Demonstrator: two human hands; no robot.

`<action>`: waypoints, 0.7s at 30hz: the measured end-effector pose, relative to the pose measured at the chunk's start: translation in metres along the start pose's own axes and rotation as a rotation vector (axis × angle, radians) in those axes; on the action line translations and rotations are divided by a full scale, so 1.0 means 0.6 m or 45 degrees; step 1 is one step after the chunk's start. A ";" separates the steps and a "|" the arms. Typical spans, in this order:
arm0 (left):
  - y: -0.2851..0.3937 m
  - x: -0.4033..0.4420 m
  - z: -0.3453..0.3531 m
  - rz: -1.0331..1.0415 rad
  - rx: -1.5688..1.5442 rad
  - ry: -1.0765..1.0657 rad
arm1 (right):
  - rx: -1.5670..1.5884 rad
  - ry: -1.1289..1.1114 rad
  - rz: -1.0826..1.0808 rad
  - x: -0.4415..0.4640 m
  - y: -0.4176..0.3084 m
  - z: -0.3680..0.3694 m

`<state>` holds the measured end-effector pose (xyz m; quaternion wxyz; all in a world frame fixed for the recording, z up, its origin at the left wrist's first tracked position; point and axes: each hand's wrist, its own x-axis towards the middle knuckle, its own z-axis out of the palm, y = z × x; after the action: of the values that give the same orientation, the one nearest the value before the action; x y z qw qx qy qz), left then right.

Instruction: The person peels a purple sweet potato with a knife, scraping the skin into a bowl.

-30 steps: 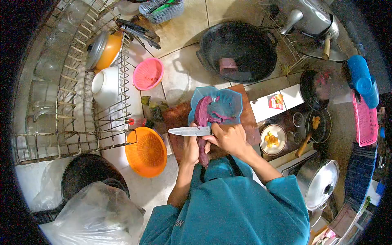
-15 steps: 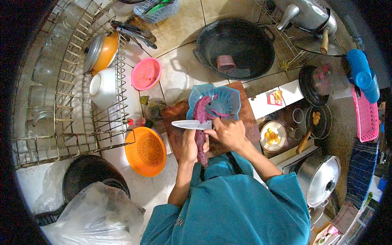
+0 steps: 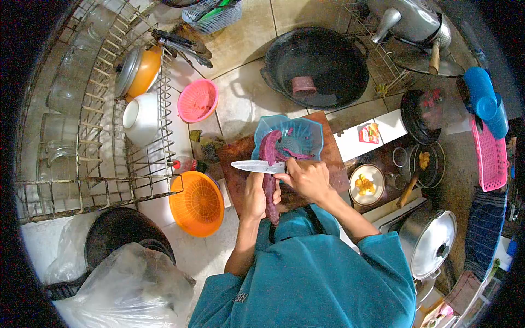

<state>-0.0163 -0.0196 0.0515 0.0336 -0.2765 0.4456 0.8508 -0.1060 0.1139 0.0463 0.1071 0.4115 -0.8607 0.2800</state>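
Leftmost near the work, a round orange plastic basket [image 3: 197, 204] is resting on the pale tiled worktop [image 3: 240, 115], well apart from the blade and so at little apparent risk. Next along, the left hand [image 3: 254, 198] is grasping a long, slim, purple root [image 3: 271, 197], fingers wrapping around its darker lower stretch. A silver-bladed kitchen knife [image 3: 251, 166] is lying across the root just beyond that hand, its tip pointing left; this looks like the main hazard. If the blade were skidding on a damp or uneven patch, the thumb side of the left grip would be close enough to catch it (which way the edge is facing, I cannot tell). The root's brighter, curved upper end is reaching over a translucent blue scalloped plastic bowl [image 3: 316, 135], which is sitting on a reddish-brown board [image 3: 235, 158]. Too much pressure could be snapping that bend, or knocking the light bowl and spilling its purple shavings [image 3: 295, 154]. Farther right, the right hand [image 3: 307, 179] is clenching the knife's handle; a greasy or loosening hold there would be letting the blade twist. Rightmost, a round cream plate [image 3: 378, 183] is carrying yellow pieces [image 3: 363, 185] near the right forearm, where a careless outward swing could be jostling it.
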 end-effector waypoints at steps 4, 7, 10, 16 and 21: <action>-0.006 0.001 0.000 0.037 0.027 0.000 | -0.016 -0.067 0.040 -0.001 -0.003 0.005; -0.010 0.003 -0.004 0.008 0.025 -0.008 | 0.027 0.050 0.010 -0.002 0.003 0.013; 0.009 -0.011 0.004 -0.044 -0.104 0.031 | -0.203 -0.131 0.290 -0.011 0.030 0.019; 0.009 -0.002 -0.015 -0.042 -0.091 -0.058 | 0.107 -0.065 0.239 -0.023 0.016 0.014; -0.010 0.004 -0.037 0.002 -0.222 -0.269 | 0.239 -0.112 0.204 -0.028 0.002 0.001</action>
<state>-0.0070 -0.0337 0.0360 0.0555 -0.1868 0.3641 0.9108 -0.0964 0.1249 0.0383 0.0075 0.3615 -0.8647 0.3487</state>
